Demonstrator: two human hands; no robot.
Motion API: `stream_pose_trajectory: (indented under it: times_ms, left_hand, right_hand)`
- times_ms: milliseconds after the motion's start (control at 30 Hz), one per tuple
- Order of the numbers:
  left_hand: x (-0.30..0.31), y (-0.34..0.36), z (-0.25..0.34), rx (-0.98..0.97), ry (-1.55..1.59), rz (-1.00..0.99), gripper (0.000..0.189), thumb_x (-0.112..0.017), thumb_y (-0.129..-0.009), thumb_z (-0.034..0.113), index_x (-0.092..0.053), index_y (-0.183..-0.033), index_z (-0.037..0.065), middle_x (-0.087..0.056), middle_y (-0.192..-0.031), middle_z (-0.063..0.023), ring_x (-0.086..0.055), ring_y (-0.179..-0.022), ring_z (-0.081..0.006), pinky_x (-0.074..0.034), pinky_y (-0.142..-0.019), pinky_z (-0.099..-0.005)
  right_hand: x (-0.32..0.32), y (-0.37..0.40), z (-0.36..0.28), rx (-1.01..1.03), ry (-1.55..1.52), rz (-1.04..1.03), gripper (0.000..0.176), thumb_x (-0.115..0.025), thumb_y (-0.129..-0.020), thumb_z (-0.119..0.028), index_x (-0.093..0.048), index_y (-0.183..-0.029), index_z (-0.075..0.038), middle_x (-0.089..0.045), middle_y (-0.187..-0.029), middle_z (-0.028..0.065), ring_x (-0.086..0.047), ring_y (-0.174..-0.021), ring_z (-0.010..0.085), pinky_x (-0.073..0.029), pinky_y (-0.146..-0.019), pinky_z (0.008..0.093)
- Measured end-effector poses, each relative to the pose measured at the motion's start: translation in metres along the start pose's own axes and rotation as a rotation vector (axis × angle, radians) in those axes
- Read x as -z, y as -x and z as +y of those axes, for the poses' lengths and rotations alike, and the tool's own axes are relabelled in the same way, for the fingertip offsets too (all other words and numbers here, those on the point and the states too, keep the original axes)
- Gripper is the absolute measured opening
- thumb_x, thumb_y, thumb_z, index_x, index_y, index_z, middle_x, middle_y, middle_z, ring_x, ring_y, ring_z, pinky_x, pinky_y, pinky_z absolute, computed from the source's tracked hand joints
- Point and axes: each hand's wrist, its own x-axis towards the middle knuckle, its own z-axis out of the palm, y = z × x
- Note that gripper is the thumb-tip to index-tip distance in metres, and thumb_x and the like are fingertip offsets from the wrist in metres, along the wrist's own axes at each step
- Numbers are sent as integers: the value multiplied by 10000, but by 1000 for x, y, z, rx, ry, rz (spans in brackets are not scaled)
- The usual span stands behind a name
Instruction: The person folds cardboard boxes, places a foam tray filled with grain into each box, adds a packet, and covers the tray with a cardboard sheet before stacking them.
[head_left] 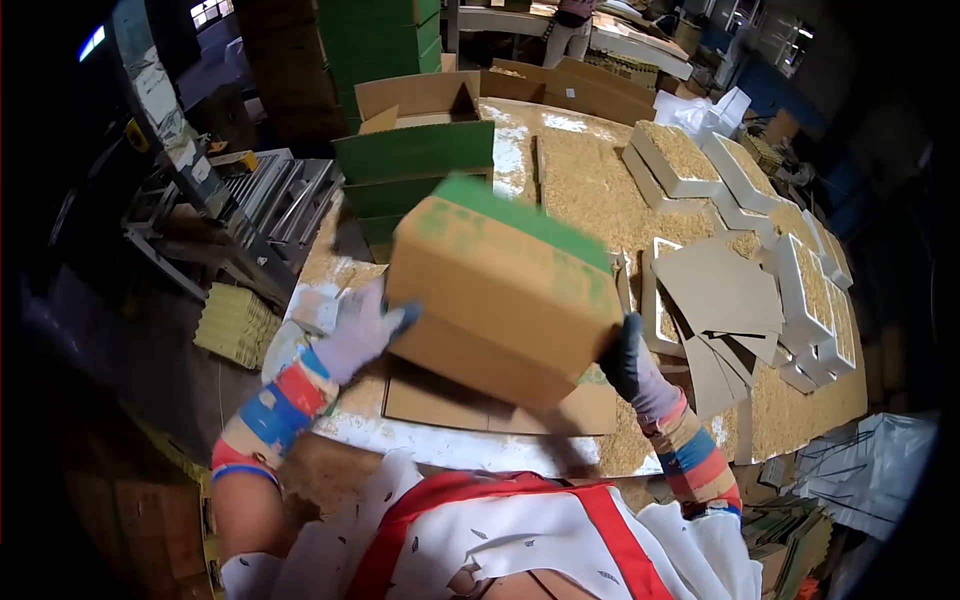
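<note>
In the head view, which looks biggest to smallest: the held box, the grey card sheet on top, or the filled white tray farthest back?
1. Held box, nearest the camera, so enlarged.
2. Grey card sheet.
3. Filled white tray, farther off; true size unsure.

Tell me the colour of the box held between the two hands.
The box is brown cardboard with a green top edge, best in head view.
</note>
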Motion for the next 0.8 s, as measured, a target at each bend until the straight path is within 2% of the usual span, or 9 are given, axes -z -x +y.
stream_pose_trajectory:
  times_ms: [100, 133, 233, 333, 367, 433, 500, 633, 800]
  left_hand:
    - [-35, 19, -7, -219, 130, -69, 432, -613, -802, 231, -548, -1176, 24, -582, -1138, -207, -540, -1020, -387, -430, -928, -436]
    - [-37, 37, 4, -234, -117, -96, 434, -603, -795, 210, -544, -1181, 19, -560, -1173, -199, -521, -1058, -370, -418, -957, -422]
    - [-97, 38, -43, 61, 456, 2, 568, -615, -817, 167, -426, -1332, 22, -461, -1327, -162, -446, -1212, -304, -351, -1050, -409]
    - [-44, -18, 35, 329, 1022, 35, 680, -615, -822, 102, -301, -1413, -17, -368, -1423, -167, -372, -1308, -288, -289, -1102, -387]
    - [-29, -31, 62, 375, 964, 27, 695, -605, -822, 83, -280, -1426, -31, -352, -1441, -171, -353, -1330, -286, -270, -1115, -383]
    - [-56, -30, 51, 286, 418, -19, 632, -536, -815, 51, -319, -1399, -58, -381, -1425, -187, -327, -1350, -295, -230, -1132, -393]
    - [-49, -39, 65, 489, 792, 111, 640, -589, -833, 201, -368, -1372, -62, -408, -1408, -174, -347, -1338, -290, -233, -1121, -380]
    - [-53, -12, 58, 633, 741, 240, 696, -645, -823, 382, -442, -1322, -60, -433, -1380, -177, -377, -1314, -277, -259, -1100, -384]
    - [-39, -15, 87, 617, 142, 232, 564, -618, -852, 333, -516, -1291, -5, -543, -1286, -154, -486, -1201, -277, -321, -1049, -388]
  right_hand:
    - [7, 11, -12, 141, 514, -66, 638, -733, -743, -118, -437, -1298, -13, -571, -1214, 119, -571, -1031, 206, -461, -914, 325]
    - [24, 4, 13, 277, 816, -172, 617, -760, -740, -173, -478, -1262, 0, -666, -975, 117, -612, -859, 173, -498, -813, 304]
    - [51, 9, 57, 324, 1018, -72, 694, -715, -783, -211, -392, -1358, 6, -622, -1144, 202, -637, -981, 287, -501, -846, 366]
    - [82, -16, 3, 501, 1143, -455, 748, -695, -795, -256, -329, -1411, -42, -535, -1290, 192, -580, -1098, 317, -467, -936, 369]
    - [99, -43, -30, 165, 1207, -636, 795, -723, -770, -344, -347, -1423, -91, -570, -1213, 227, -559, -1119, 365, -442, -976, 405]
    - [121, -121, -87, 55, 1344, -347, 561, -697, -765, -385, -578, -1212, -66, -614, -1146, 154, -612, -998, 328, -492, -865, 401]
    - [178, -222, -93, 482, 1736, 136, 527, -697, -758, -439, -565, -1138, -98, -587, -1022, 147, -580, -952, 313, -461, -822, 404]
    - [296, -417, -70, 320, 2024, 851, 204, -538, -833, -222, -611, -1008, -146, -559, -1052, 89, -545, -982, 275, -411, -792, 496]
    - [343, -469, -44, 119, 2118, 1002, 488, -503, -873, -242, -433, -1340, -119, -501, -1053, 74, -477, -938, 248, -375, -704, 471]
